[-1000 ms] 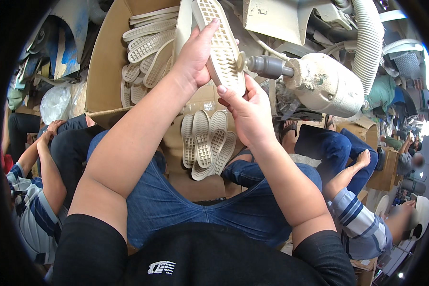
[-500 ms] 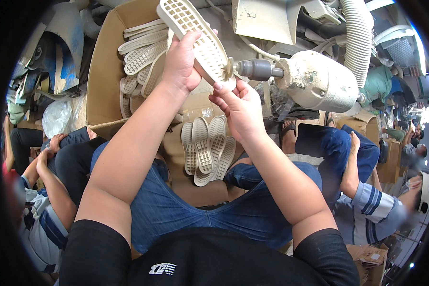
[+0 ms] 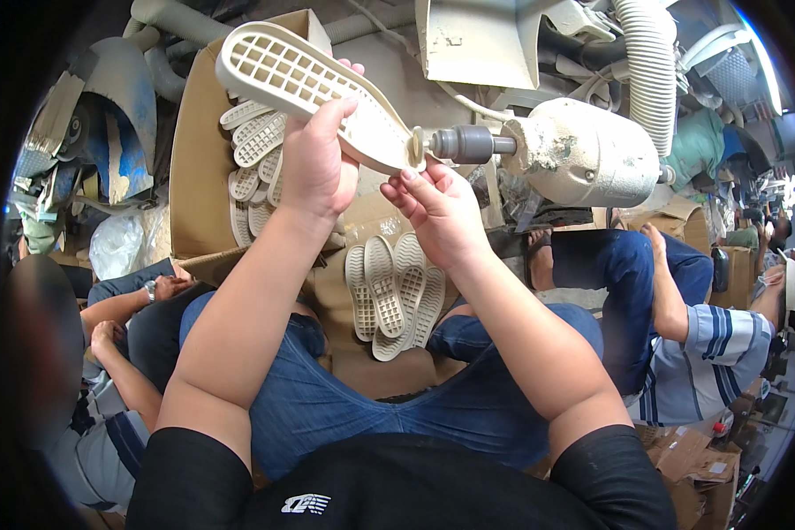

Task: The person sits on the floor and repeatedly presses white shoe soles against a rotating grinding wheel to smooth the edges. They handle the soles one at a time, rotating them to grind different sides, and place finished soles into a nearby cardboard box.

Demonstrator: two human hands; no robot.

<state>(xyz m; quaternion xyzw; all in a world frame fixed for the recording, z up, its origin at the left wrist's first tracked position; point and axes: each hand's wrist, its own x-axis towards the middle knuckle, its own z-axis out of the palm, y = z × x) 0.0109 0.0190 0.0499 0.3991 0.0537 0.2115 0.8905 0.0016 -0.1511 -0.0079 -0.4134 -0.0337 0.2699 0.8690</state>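
Workshop clutter (image 3: 106,141), box (image 3: 196,177) part-hidden by held sole (image 3: 299,75), 4 loose soles (image 3: 383,287) below

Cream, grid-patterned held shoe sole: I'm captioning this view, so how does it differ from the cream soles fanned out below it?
The cream, oblong held sole is raised, one end by a pale round disc; the cream, oblong fanned soles rest on brown cardboard. The held sole slants across the picture; the fanned soles run nearer vertical. The held sole is single; the fanned soles overlap. Both show gridded faces.
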